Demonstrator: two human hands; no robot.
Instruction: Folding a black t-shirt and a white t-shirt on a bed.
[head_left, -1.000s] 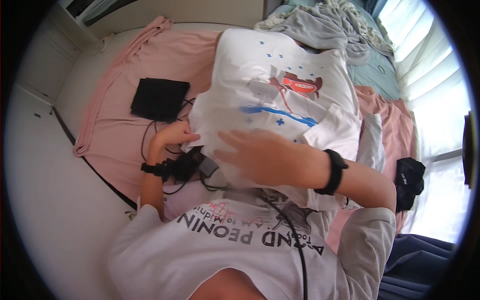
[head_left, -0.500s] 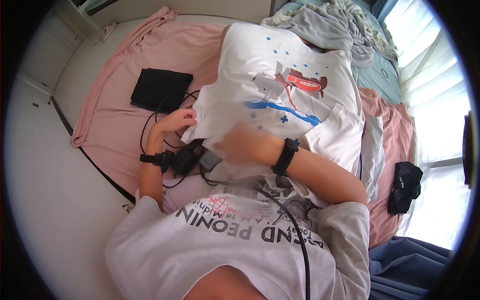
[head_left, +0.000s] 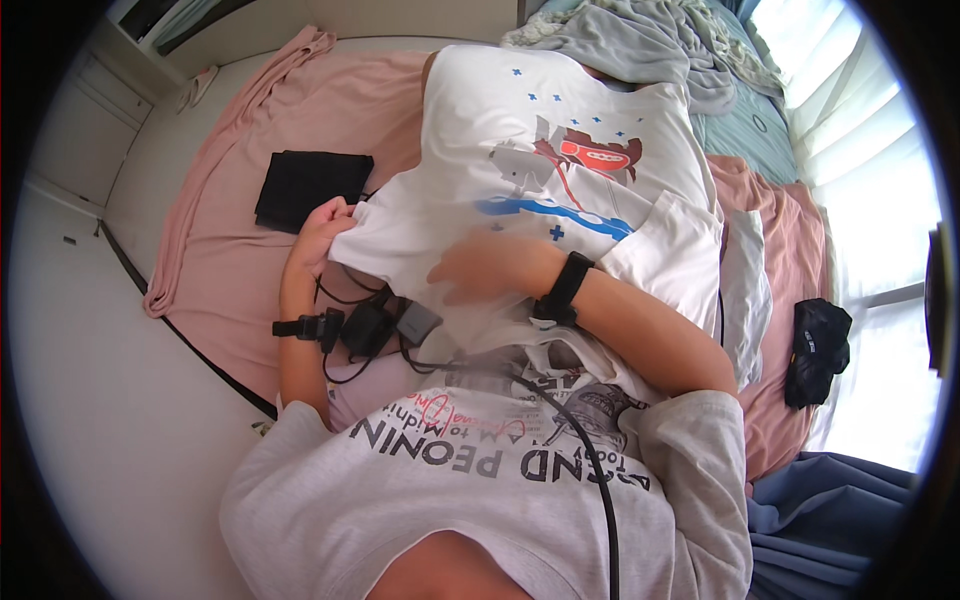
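Observation:
A white T-shirt with a printed animal picture and small blue crosses lies spread out in front of me. My left hand is closed on the edge of its left sleeve, fingers curled round the cloth. Over the lower left part of the shirt, my right hand is smeared by motion. Its palm side faces the fabric, but how its fingers are set cannot be made out. On the right, the other sleeve lies folded in over the shirt's body.
A folded black cloth lies on the pink sheet beyond my left hand. Close to my body sit a black box and a grey box with cables. A black bundle lies far right, and a grey blanket behind.
My left hand has moved left, drawing the sleeve edge outward. My right hand stays over the shirt, still blurred. The view has shifted slightly.

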